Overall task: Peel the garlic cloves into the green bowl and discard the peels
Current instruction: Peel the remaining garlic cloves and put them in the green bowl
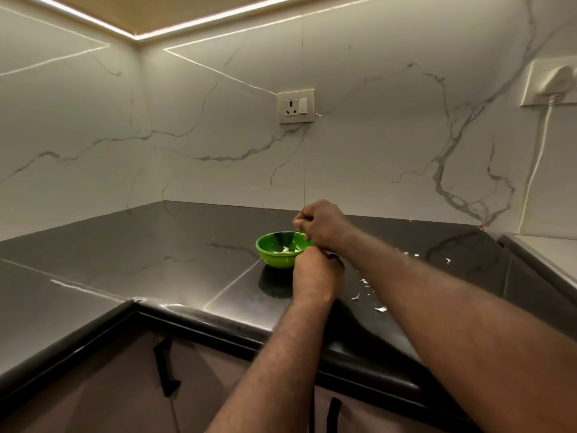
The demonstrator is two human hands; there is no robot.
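Note:
A small green bowl [274, 256] stands on the dark counter with a few pale peeled garlic cloves [284, 250] inside. My right hand [324, 226] hovers over the bowl's right rim with its fingers curled, pinching a small pale piece of garlic [296, 221] at the fingertips. My left hand [317, 276] is just in front of the bowl's right side. Its fingers are curled round a pale bit of garlic [331, 255] that is mostly hidden.
Loose white garlic peels [356, 296] lie scattered on the black counter [156, 260] to the right of my arms, more of them [448, 260] further right. A wall socket [296, 106] sits behind, and a plugged-in white cord [537, 170] hangs at the far right.

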